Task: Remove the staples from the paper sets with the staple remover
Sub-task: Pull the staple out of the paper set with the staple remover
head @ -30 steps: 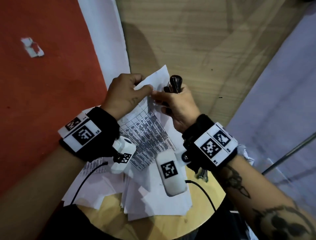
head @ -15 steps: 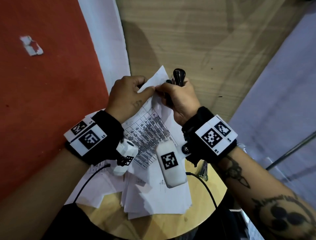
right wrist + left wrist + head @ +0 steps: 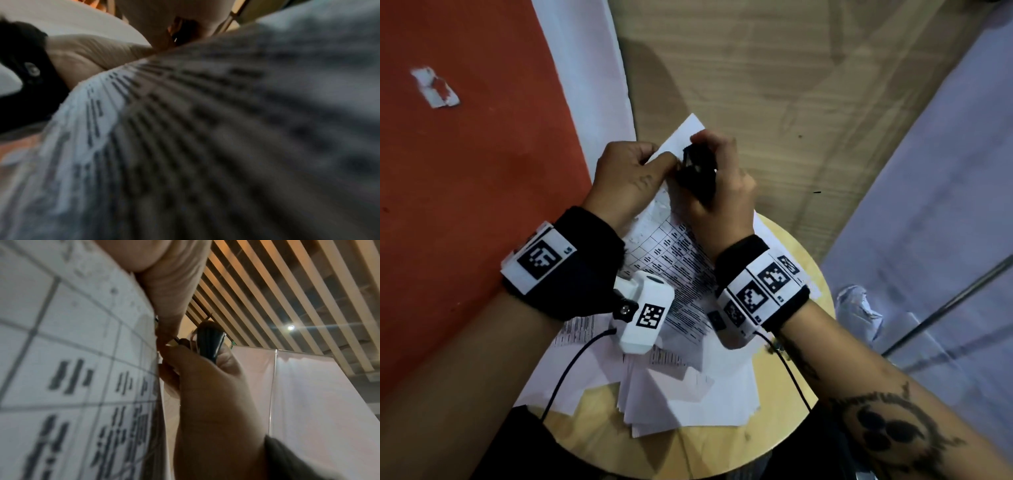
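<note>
A paper set [image 3: 681, 260] is held up above a round table [image 3: 784, 425], its far corner raised toward the wooden floor [image 3: 774, 68] beyond. That corner is pinched by the left hand [image 3: 625, 174], with the thumb lying on the printed face and the curled fingers hidden behind the sheet. In the left wrist view the same sheet [image 3: 72, 369] fills the left side, a ruled grid with dark characters, and the thumb of the left hand [image 3: 170, 293] is seen pressed to its edge.

The remover [image 3: 697, 173], a dark tool, is gripped in the right hand [image 3: 722, 192], whose fingers are curled round it. It is held at the pinched corner, just beside the left thumb. Whether its jaws are touching the paper cannot be told, since that spot is blurred. From the left wrist the right hand [image 3: 205, 386] is seen closed round the remover [image 3: 209, 344], whose dark body sticks out above the fist next to the paper's edge. The right wrist view is mostly taken up by blurred printed paper [image 3: 205, 138].

A loose pile [image 3: 688, 394] of white sheets is spread on the table beneath the wrists. A red mat [image 3: 465, 171] lies to the left, with a torn scrap [image 3: 434, 87] on it.
</note>
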Tool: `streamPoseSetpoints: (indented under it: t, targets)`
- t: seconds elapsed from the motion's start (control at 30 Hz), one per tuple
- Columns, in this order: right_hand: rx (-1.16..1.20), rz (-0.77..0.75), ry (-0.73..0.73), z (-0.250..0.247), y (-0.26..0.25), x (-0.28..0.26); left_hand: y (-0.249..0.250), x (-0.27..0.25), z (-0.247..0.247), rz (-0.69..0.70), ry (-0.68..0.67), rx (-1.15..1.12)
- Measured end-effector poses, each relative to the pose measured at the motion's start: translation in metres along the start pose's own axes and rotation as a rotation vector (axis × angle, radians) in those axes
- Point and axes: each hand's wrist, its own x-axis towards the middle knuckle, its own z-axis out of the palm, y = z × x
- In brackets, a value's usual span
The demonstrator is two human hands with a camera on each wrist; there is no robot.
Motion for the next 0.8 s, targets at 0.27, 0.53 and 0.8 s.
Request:
streamPoseSetpoints:
  t: [0.27,0.53,0.8]
  targets:
    - [-0.071,-0.112,-0.069,-0.012,0.016,0.013,0.003,0.0,-0.002,0.068,-0.01,0.055]
    - [0.755,0.884,-0.255,-0.024,0.013,0.04,0.002,0.004,-0.007,0.295,-0.051,0.337]
    - [0.541,0.922,-0.375,-0.037,0.022,0.039,-0.01,0.01,-0.011,0.367,0.004,0.535]
